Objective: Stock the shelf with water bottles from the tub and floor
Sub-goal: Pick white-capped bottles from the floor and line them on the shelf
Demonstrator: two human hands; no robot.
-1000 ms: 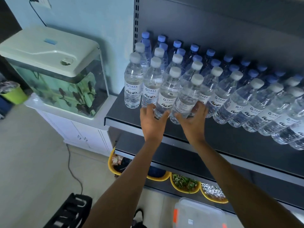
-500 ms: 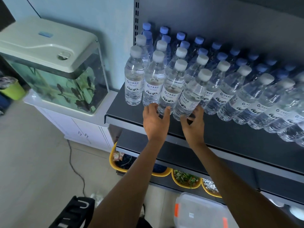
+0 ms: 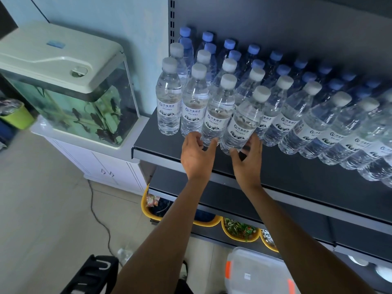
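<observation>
Rows of clear water bottles fill the dark grey shelf (image 3: 275, 168), with blue caps at the back and white caps in front. My left hand (image 3: 196, 158) holds the base of the third front bottle (image 3: 217, 112) between fingers and thumb. My right hand (image 3: 249, 160) cups the base of the fourth front bottle (image 3: 244, 122), thumb under its near edge, fingers on its right side. Both bottles stand on the shelf. A clear tub (image 3: 254, 270) with orange latches sits on the floor below. One more bottle (image 3: 125, 253) lies on the floor.
A fish tank (image 3: 70, 85) on a white cabinet stands left of the shelf. Yellow bowls (image 3: 240, 233) sit under the lower shelf. A black frame (image 3: 93, 274) and a cable (image 3: 99, 217) are on the floor at lower left.
Both hands have stayed at the bases of the same two bottles and eased them back toward the front row. My fingers now wrap less of each bottle.
</observation>
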